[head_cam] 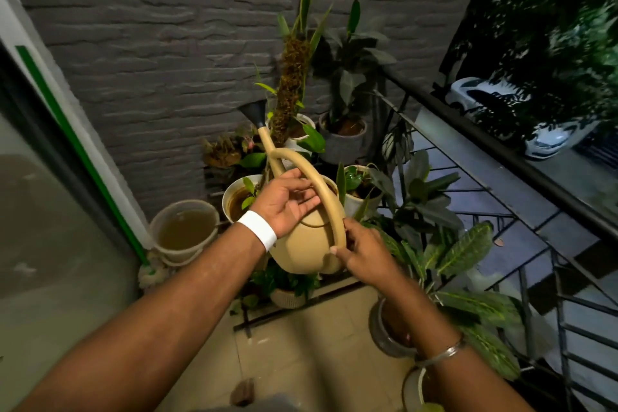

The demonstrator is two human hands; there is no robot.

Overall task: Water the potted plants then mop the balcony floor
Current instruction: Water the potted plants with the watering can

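Observation:
A tan watering can [306,241] with a black rose on its spout hangs in the air in front of a cluster of potted plants. My left hand [286,202] lies on top of the can with its fingers nearly straight, touching the curved handle. My right hand [364,249] grips the lower end of that handle, thumb pressed on it. The spout points up and away toward a white pot [302,124] with a mossy pole. A white pot [234,197] with a small seedling sits just left of the can.
A clear bucket [182,229] of murky water stands at the left by the grey brick wall, a mop head [152,274] beside it. A black metal railing [501,150] runs along the right. More pots [389,328] stand near my right arm on the beige tiles.

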